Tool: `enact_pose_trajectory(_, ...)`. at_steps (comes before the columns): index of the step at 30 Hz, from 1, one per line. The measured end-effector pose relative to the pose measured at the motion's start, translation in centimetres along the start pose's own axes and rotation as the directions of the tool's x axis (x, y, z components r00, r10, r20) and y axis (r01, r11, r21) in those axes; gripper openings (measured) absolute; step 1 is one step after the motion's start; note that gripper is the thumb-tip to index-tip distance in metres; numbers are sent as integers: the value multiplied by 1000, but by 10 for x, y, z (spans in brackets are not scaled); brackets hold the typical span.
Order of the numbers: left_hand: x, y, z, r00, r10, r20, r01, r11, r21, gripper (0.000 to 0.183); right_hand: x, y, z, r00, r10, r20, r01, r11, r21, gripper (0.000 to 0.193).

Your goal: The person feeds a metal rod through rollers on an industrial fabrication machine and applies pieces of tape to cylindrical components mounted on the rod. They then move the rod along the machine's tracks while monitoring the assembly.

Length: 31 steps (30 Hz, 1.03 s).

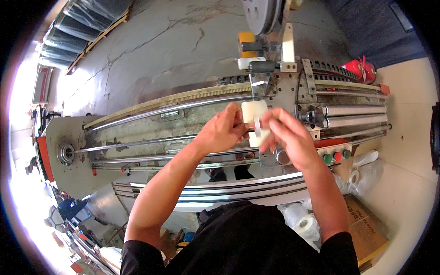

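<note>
Over the middle of a long machine with steel rods [137, 145], my two hands meet at a cream-coloured block [253, 110]. A narrow, pale ring-like piece [257, 127] stands in front of the block, between the hands. My left hand [222, 129] is closed at the ring's left side, its fingertips pinched together. What they hold is too small to make out. My right hand [292, 140] is on the ring's right side, fingers apart and slightly blurred. Whether those fingers touch the ring, I cannot tell.
Beyond the hands rises the metal carriage [277, 87] with a large grey wheel [261, 13]. Push buttons [338, 156] sit right of my right hand. A cardboard box [364, 229] and plastic-wrapped rolls [304, 224] lie at lower right. Red fire extinguishers [360, 68] stand at far right.
</note>
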<state>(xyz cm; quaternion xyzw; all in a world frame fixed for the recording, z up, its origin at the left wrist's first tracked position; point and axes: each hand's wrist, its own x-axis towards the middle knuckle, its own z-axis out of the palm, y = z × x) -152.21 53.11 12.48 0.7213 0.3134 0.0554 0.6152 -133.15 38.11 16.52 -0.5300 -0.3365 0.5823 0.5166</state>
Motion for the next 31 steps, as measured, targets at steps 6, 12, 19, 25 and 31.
enact_pose_trajectory(6,0,5,-1,1000,-5,26,7,998,-58,22,39,22,-18,947,300,-113,-310,947,-83,36)
enact_pose_trajectory(12,4,4,1,998,54,40,-58,992,109,30,8,42,-16,938,347,4,-347,938,-11,32)
enact_pose_trajectory(19,13,11,6,997,68,-22,-57,943,327,35,19,54,12,964,169,-207,-186,981,-63,25)
enact_pose_trajectory(25,36,-5,9,986,104,-132,-46,924,380,33,-75,47,77,648,-247,721,236,964,118,16)
enact_pose_trajectory(31,47,-13,8,988,83,-134,-30,933,359,31,-100,90,-6,870,342,355,-159,876,-456,58)
